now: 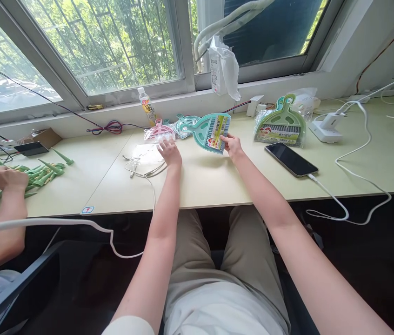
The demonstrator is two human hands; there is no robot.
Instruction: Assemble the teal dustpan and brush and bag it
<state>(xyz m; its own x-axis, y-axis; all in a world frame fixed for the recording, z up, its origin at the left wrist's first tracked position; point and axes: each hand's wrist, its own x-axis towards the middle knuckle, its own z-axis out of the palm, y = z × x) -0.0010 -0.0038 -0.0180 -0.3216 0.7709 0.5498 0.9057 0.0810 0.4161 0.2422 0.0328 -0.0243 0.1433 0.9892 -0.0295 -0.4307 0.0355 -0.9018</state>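
My right hand (232, 145) is closed on the edge of a teal dustpan-and-brush set (202, 130), lifted slightly off the table with its handle pointing left. A yellow label and bristles show on its face. My left hand (170, 152) is open, fingers spread, at the near edge of a pink dustpan-and-brush set (159, 128) in clear wrap; whether it touches the wrap I cannot tell. More teal wrapped pieces (183, 126) lie behind, partly covered. Off to the right, a green dustpan-and-brush set (280, 125) rests in clear plastic with others behind it.
A phone (291, 159) is plugged into a white cable trailing over the table edge. A power strip (325, 128) stands behind it. Loose cables (141, 170) lie left of my left hand. A bottle (147, 106) stands by the window. Another person's hands (8, 179) handle green cone-shaped pieces (45, 173).
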